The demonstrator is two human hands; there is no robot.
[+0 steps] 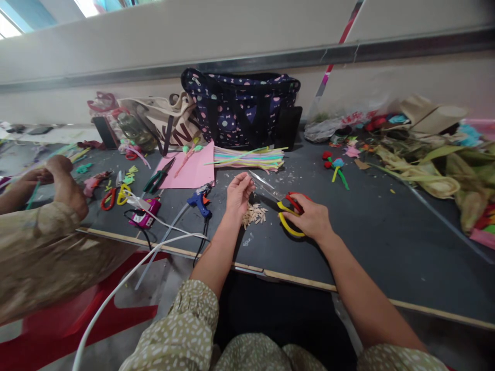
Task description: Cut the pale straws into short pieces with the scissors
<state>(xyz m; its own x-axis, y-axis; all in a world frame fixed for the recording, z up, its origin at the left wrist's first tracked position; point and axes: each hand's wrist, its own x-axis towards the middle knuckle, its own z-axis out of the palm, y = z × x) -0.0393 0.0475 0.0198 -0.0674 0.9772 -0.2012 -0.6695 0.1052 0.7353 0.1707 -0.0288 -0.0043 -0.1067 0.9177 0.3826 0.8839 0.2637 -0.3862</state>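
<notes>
My right hand (309,219) grips yellow and red scissors (288,206) by the handles, blades pointing left and up toward my left hand (238,193). The left hand's fingers are pinched near the blade tips; whether a small piece sits between them I cannot tell. Just below and between the hands lies a small heap of cut tan pieces (254,214) on the dark table (386,242).
A bundle of pastel straws (251,157), pink paper (189,170), a blue glue gun (200,198), green pliers (158,178) and other scissors (114,196) lie around. A dotted bag (242,105) stands behind. Another person's arm (46,232) is at left. Husks (433,165) pile at right.
</notes>
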